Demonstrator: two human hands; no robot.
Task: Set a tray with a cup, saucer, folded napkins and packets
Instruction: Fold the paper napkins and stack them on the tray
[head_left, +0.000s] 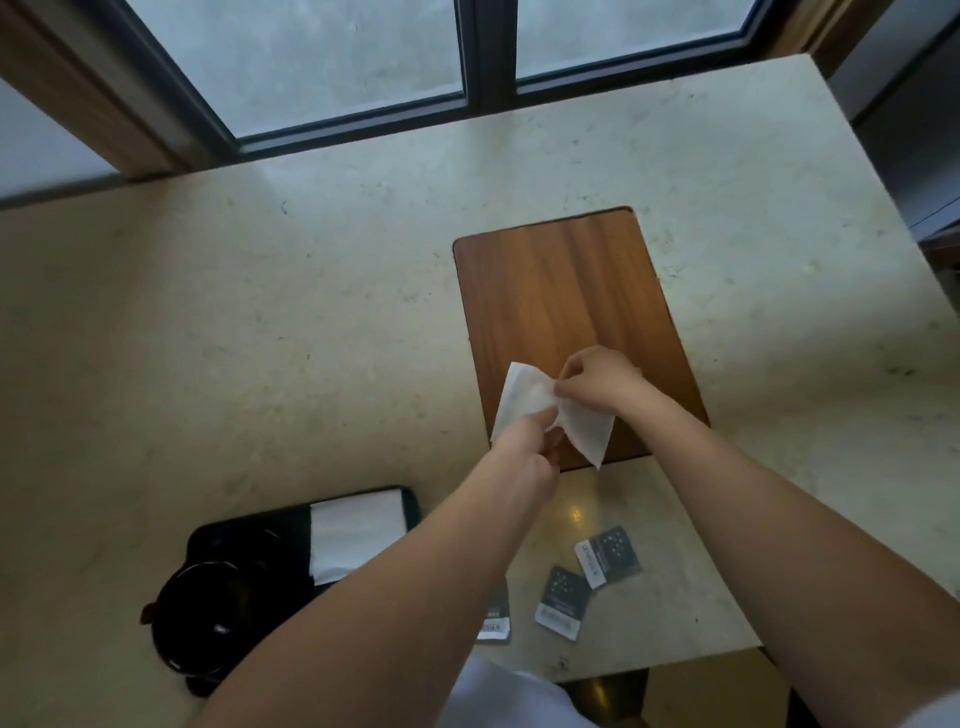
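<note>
Napkin (524, 400) held between both hands over near end of wooden tray (561, 291), long axis diagonal, far-left to near-right; left hand (524, 441) pinches its near-left edge, right hand (597, 384) pinches the middle. Folding looks underway, tray directly beneath. Packets (563, 603) on worktop (260, 338) nearer right arm; their print too small to read.

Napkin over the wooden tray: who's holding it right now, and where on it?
Both. The left hand pinches the white napkin at its lower middle edge; the right hand pinches it near the centre.
</note>
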